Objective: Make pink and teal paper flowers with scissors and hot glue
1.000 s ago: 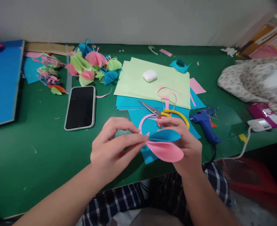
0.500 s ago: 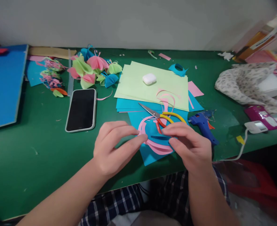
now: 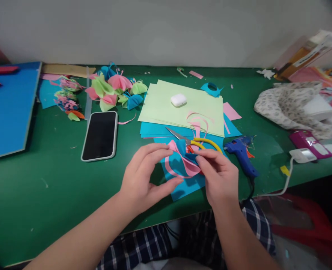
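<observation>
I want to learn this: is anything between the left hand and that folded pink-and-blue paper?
Nothing visible: the left hand curves open beside the folded pink-and-blue paper, though whether they touch is unclear. The right hand pinches the paper; the scissors lie beyond, not between.

Right hand [image 3: 221,176] hides part of folded paper piece [image 3: 190,167]

The grip on the blue part is masked by the fingertips, and whether the left hand [image 3: 140,182] touches the paper cannot be told. The scissors' [image 3: 200,142] handles are partly covered too. Blue sheets [image 3: 160,129] lie largely under pale green sheets [image 3: 157,107]. At the left end of the counter [image 3: 56,198], a blue board [image 3: 8,116] is cut off by the view's edge. Near the back right corner, a bottle's [image 3: 307,56] label is too blurred to read. Forearms [image 3: 84,232] run out of view below.
</observation>
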Motion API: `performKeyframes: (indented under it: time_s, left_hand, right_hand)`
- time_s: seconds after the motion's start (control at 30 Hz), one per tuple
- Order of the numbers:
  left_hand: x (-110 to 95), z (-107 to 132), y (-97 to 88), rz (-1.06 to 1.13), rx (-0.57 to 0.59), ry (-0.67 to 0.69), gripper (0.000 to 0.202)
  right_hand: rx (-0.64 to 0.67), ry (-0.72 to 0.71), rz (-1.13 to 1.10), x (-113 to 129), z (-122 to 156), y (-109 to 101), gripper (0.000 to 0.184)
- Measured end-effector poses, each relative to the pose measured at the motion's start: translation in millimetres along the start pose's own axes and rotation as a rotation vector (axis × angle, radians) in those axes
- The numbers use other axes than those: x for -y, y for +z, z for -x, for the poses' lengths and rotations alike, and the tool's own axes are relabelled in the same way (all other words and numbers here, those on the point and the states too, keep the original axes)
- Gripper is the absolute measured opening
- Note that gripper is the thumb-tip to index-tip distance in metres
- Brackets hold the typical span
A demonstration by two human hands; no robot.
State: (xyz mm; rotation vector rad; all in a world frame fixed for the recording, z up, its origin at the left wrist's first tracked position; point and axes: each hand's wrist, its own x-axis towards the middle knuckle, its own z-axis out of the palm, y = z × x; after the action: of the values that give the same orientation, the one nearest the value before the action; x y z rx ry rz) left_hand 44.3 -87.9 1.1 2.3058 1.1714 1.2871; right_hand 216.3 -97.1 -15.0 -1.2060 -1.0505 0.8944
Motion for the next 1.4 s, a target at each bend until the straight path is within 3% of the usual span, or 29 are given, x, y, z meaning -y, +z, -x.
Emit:
performKeyframes:
  time_s: [0.13,0.33,0.47,0.73,1.03,1.23,1.4]
  left_hand:
    - [-0.8,0.0,2.5,-0.026,-0.029,-0.018,0.047]
    - [-4.7,-2.2,2.6,-0.043,-0.061,-0.077,0.033]
    - [-5.4,-1.0,4.1,-0.033,-0.072,-0.076,0.033]
    - [-3.2,4.3,3.6,-0.011,-0.080,-0.030,0.038]
    - [-1.2,3.7,3.1,-0.045,-0.097,0.030,0.035]
    - [0.2,5.6,5.7,-0.053,-0.112,0.051,0.035]
    - [-0.2,5.0,7.1,-0.033,-0.115,0.035,0.038]
  right_hand:
    - [-0.016,-0.021,0.010,-0.4,2.8,4.1,0.016]
    - [0.052,-0.016,-0.007,4.1,7.1,10.3,0.017]
    - [0.066,-0.027,0.014,5.9,9.3,11.3,0.018]
    - [0.085,-0.053,0.078,9.6,10.8,12.3,0.018]
    - [0.206,-0.034,0.135,9.1,12.1,11.3,0.015]
    - [0.249,-0.134,0.250,7.8,14.1,12.1,0.028]
    - [0.217,-0.187,0.233,6.6,16.1,13.7,0.021]
